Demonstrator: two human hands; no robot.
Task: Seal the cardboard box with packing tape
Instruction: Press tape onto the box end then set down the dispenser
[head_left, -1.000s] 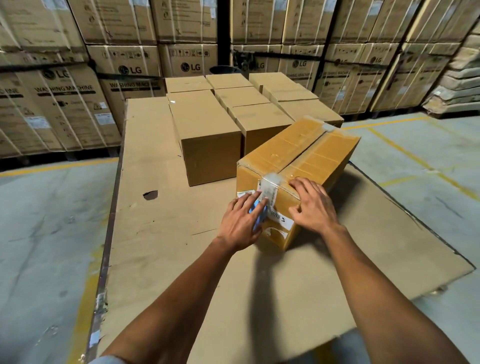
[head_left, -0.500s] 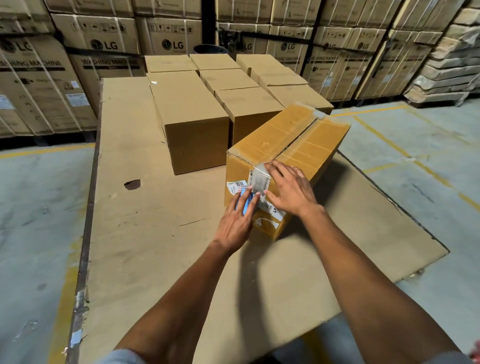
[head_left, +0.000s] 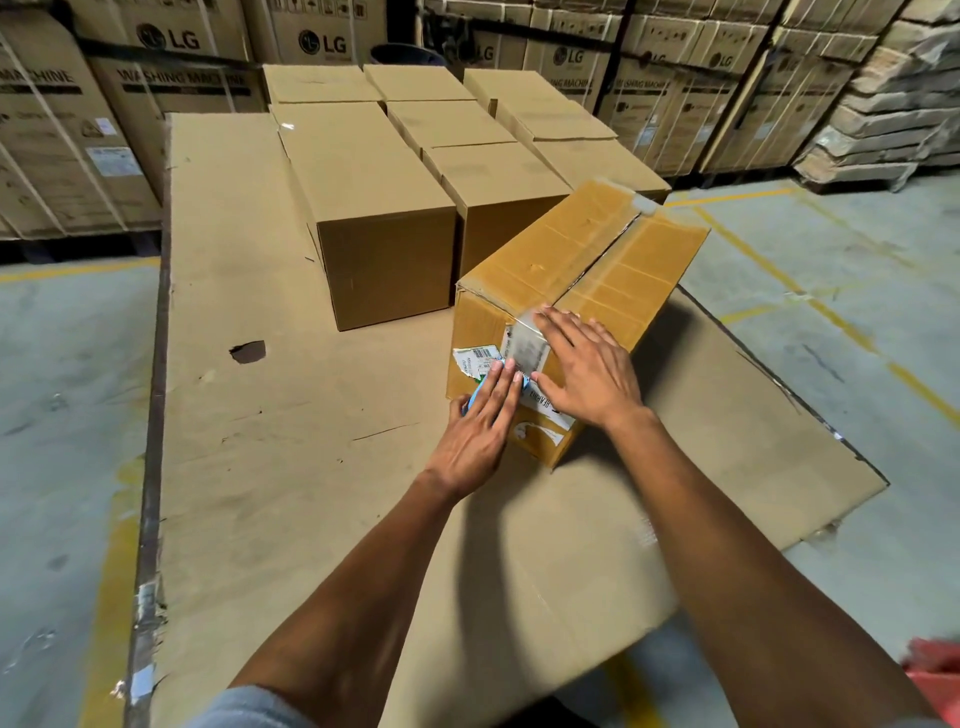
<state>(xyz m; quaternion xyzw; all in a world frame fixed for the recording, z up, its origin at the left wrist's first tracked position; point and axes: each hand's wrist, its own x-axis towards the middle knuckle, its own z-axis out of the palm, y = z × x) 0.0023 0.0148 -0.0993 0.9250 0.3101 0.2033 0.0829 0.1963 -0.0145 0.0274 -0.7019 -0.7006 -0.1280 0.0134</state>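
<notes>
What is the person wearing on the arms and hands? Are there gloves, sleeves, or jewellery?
The left hand and the right hand are bare: no gloves, rings or watch are visible. Both forearms are uncovered. A light grey-blue sleeve shows only at the bottom edge, on the left arm.

A warehouse floor (head_left: 67, 364) of grey concrete runs on both sides, crossed by yellow painted lines (head_left: 789, 283). A large flat cardboard sheet (head_left: 249, 493) lies over it, torn with a small dark hole (head_left: 248, 352). Behind, tall strapped cartons (head_left: 171, 57) printed "LG" and "WASHING MACHINE" stand in a row like a wall. At far right, folded grey material is stacked in layers (head_left: 893, 109). The light is dim and even, casting soft shadows.
</notes>
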